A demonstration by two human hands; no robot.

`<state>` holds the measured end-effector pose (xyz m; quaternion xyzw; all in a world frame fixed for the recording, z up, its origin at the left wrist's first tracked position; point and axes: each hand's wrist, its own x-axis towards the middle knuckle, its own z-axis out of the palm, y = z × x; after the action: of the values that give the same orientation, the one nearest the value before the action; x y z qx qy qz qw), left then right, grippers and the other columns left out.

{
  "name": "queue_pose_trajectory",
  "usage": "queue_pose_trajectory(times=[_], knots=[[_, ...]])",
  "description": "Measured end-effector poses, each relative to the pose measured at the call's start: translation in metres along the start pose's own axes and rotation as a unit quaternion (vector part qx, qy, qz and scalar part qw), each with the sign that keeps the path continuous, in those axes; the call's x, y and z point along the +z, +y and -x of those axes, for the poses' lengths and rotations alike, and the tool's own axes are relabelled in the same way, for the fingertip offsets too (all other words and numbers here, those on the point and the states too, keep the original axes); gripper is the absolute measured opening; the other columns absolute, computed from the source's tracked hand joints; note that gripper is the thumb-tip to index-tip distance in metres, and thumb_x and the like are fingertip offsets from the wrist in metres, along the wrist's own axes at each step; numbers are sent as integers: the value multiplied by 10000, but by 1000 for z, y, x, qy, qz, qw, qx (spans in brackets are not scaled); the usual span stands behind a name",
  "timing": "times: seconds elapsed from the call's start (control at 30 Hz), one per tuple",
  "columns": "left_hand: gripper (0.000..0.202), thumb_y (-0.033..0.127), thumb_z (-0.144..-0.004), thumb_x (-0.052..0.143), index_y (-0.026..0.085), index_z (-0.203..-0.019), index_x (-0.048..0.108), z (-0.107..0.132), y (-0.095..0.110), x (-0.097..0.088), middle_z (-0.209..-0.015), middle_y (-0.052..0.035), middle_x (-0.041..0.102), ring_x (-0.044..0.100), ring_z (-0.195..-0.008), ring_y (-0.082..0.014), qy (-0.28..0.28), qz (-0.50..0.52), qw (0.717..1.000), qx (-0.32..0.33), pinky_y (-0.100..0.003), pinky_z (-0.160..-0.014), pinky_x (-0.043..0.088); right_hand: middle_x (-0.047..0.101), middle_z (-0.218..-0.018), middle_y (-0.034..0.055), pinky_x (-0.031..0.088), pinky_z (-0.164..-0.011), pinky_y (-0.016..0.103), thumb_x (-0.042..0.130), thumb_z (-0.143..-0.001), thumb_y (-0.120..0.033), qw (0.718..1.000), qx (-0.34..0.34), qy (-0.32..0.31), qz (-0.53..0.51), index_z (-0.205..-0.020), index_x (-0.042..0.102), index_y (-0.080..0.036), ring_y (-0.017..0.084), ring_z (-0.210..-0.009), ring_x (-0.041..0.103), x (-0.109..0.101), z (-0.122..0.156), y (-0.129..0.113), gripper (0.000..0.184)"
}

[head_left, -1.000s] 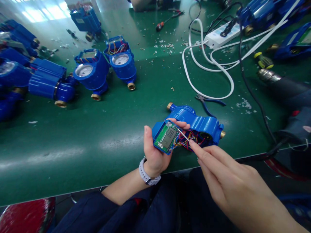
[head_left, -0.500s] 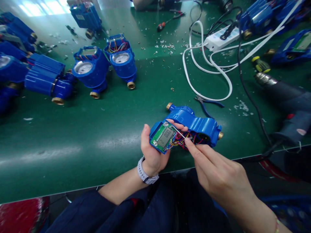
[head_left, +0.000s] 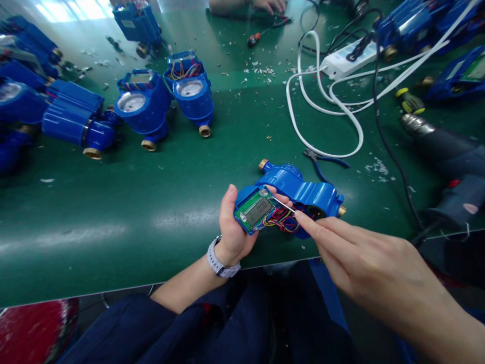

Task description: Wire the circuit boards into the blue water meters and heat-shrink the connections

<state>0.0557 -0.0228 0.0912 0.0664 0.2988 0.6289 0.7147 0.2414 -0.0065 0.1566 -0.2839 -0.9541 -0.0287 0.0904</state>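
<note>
Head view: I note the right hand (head_left: 364, 263) pinching a thin metal probe (head_left: 282, 203), tip on the LCD circuit board (head_left: 255, 211). The left hand (head_left: 231, 227) grips that board face-up, likely steadying it, against the blue water meter (head_left: 303, 189) at the bench (head_left: 151, 202) edge.

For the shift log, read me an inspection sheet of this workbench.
Surface: green mat, glossy.
Work in hand: blue meter on the mat, display board tipped out, coloured wires exposed.
Clutter: white scraps, other meters at left, screwdriver, pliers, heat gun.
Hands: left hand grips the display board; right hand, fingers pinching a thin metal tool, tip at the board's corner.
Cables: white cable looped from a power strip; black cable crosses it.
Surroundings: another person's hand at the far edge.
</note>
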Motion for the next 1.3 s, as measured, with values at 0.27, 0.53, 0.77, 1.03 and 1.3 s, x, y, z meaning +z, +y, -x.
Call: queue_pose_trajectory(times=[0.27,0.53,0.77,1.03,1.3], knots=[[664,594,-911,292,109,-852,743,-2,7,-2,-864,-173,767,664,-1115,-346,-18,-17,999,-22,-511,-997,479,734,-896,99,430,-402,332,373,-871,-38,996,-89,6,-4,-1262,578,-64,185,-526,633,-10,-6,24,443],[702,601,-931,253,94,-953,737,-4,12,-2,-906,-176,769,681,-1088,-334,-23,-8,998,-58,-505,-987,494,731,-895,92,465,-420,331,366,-851,-10,991,-127,-15,44,-1238,584,-64,194,-616,679,-11,-5,21,446],[792,691,-919,228,79,-1146,677,-5,22,-4,-965,-189,760,691,-1066,-336,-48,9,995,-91,-495,-988,498,726,-947,70,524,-526,301,425,-954,-172,999,-13,13,-39,-1287,566,-140,199,-703,704,-22,-4,22,363],[782,699,-904,299,64,-1158,678,-9,32,-3,-977,-197,756,698,-1050,-332,-107,-23,989,-97,-468,-985,499,687,-787,11,481,-535,225,608,-895,-303,943,184,56,-270,-1056,657,-198,134,-621,633,-18,-17,25,198],[368,406,-945,499,130,-1055,717,24,12,-4,-1037,-84,761,696,-992,-192,88,18,995,44,-311,-938,501,698,-839,42,384,-392,197,506,-949,-333,789,247,-22,-562,-935,613,-166,56,-422,452,1,-1,-17,199]])
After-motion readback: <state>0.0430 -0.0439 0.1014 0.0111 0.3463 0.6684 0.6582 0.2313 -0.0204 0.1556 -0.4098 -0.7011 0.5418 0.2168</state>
